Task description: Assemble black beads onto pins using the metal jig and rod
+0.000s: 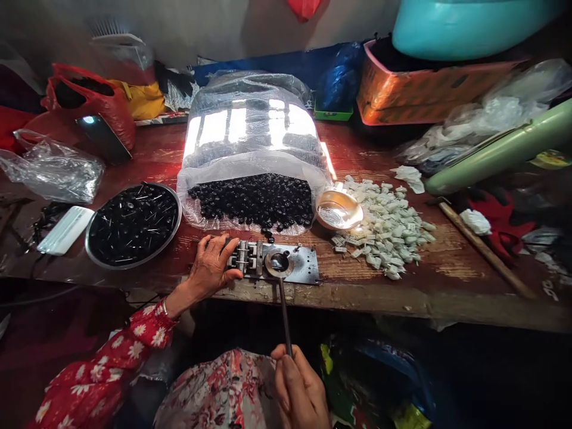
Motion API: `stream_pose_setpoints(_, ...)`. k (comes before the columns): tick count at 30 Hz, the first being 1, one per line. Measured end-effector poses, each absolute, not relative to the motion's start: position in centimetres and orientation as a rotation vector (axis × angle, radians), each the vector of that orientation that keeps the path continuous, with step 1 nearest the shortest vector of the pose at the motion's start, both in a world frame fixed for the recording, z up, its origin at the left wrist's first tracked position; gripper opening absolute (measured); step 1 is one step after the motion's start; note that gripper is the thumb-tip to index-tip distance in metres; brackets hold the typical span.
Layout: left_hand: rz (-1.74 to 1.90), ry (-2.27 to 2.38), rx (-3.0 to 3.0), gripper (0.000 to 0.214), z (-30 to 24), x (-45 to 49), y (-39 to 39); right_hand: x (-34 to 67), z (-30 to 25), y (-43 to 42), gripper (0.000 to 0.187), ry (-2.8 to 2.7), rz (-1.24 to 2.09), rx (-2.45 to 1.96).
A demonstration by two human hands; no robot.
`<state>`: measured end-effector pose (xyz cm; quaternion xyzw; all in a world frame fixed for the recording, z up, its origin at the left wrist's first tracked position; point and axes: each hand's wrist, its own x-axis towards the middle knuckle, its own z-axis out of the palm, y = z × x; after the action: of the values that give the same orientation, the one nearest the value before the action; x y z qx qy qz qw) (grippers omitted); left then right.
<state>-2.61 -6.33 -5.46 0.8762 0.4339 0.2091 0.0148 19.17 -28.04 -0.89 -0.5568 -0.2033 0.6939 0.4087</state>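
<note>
My right hand (pixel 298 381) clamps the slim dark rod (pixel 285 316); my left hand (pixel 213 263), fingers apart, should brace the grey metal block (pixel 243 256) evenly.

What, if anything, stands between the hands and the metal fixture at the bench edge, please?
Nothing visible does: the left hand rests against the left end of the metal fixture, and the right hand holds the lever.

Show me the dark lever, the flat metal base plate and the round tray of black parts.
Dark lever (pixel 285 316): head view, middle of its rod.
Base plate (pixel 306 261): head view, bare surface near its right end.
Round tray (pixel 180 213): head view, right side of its rim.
</note>
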Motion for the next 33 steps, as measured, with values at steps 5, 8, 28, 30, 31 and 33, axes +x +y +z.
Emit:
stream_pose_setpoints(5, 0.684, 1.325, 2.67, 0.078, -4.7, -2.7, -6.4, 20.0, -1.3, -28.1, 0.048, -0.536, 1.768, -1.414)
stream_pose_setpoints(8, 0.679, 1.278, 2.591, 0.058, -3.3, -3.0, -6.3, 20.8, -1.3, -28.2, 0.052, -0.615, 1.782, -1.434)
stream_pose_setpoints(28, 0.68, 0.815, 2.596, 0.01, -0.4, -0.6, -3.1, 40.4, -3.2, -18.5, 0.055, -2.305, -0.286, -1.907)
stream_pose_setpoints(30, 0.68, 0.813, 2.591, 0.009, -0.6, -0.6, -2.8, 40.0, -3.2, -16.5, 0.049, -2.315, -0.407, -1.907)
stream_pose_setpoints(31, 0.685, 0.82, 2.585, 0.009, -0.7, -0.5, -2.8, 39.6, -3.3, -15.6, 0.046, -2.297, -0.448, -1.913)
stream_pose_setpoints(33, 0.704, 0.835, 2.554, 0.009, -0.9, -0.2, -2.9, 38.6, -3.6, -14.4, 0.042, -2.25, -0.492, -1.907)
